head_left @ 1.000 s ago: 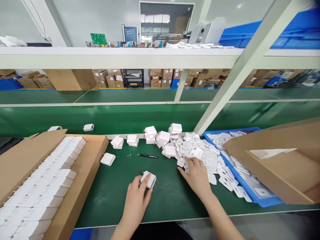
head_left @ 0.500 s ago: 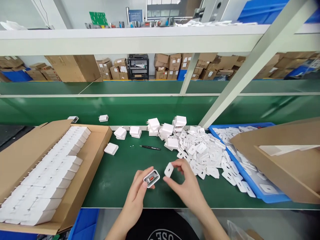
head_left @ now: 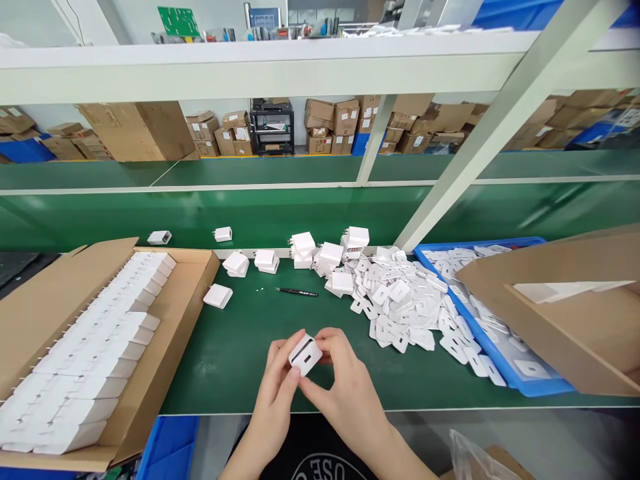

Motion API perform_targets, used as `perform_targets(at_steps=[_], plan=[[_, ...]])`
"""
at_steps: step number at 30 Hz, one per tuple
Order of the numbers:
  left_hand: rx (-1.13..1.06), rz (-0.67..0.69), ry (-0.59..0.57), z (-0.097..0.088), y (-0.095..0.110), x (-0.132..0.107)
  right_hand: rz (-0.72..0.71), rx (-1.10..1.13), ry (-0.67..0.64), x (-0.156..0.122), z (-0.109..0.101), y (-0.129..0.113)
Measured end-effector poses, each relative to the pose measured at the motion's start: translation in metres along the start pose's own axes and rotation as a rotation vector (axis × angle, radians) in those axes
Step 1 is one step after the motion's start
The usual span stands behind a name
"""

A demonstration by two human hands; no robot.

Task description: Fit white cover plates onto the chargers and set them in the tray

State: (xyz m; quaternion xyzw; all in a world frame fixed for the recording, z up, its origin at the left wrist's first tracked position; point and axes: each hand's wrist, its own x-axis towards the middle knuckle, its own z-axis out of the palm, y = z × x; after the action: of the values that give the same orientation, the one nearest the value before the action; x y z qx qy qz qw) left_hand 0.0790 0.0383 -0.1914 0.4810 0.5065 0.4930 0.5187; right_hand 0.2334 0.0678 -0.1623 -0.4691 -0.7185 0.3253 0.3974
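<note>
My left hand (head_left: 274, 390) is closed around a white charger housing (head_left: 299, 346), its open end turned toward me. Between the fingers of my right hand (head_left: 346, 379) is a white end cover (head_left: 311, 355) with a small slot. The cover lies over the housing's opening, slightly tilted, and a dark gap shows along its upper left edge. Most of the housing is hidden by my fingers and the cover. Beyond my hands a black pen-like tool (head_left: 297, 292) lies on the green bench. A heap of loose white covers (head_left: 407, 297) is to the right.
At left, an open cardboard box (head_left: 193, 307) holds rows of white chargers (head_left: 107, 340). Several more housings (head_left: 330, 255) stand along the bench's back. A blue tray (head_left: 543, 388) of covers and a cardboard box (head_left: 565, 320) are at right. A slanted post (head_left: 465, 153) rises behind.
My right hand has moved left and brought the cover onto the open end of the housing in my left hand. Two chargers beyond the bench edge have shifted right.
</note>
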Motion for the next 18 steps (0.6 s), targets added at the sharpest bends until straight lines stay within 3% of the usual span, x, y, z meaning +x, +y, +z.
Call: perform_targets(at_steps=[6, 12, 18], plan=[[0.037, 0.004, 0.043, 0.002, -0.004, 0.004, 0.029, 0.006, -0.006, 0.000, 0.004, 0.003], [0.013, -0.006, 0.071, -0.004, -0.010, 0.005, 0.158, 0.388, -0.153, 0.010, -0.003, 0.017], [0.016, 0.010, 0.002, -0.001, -0.002, 0.003, 0.275, 0.466, -0.289, 0.015, 0.008, 0.032]])
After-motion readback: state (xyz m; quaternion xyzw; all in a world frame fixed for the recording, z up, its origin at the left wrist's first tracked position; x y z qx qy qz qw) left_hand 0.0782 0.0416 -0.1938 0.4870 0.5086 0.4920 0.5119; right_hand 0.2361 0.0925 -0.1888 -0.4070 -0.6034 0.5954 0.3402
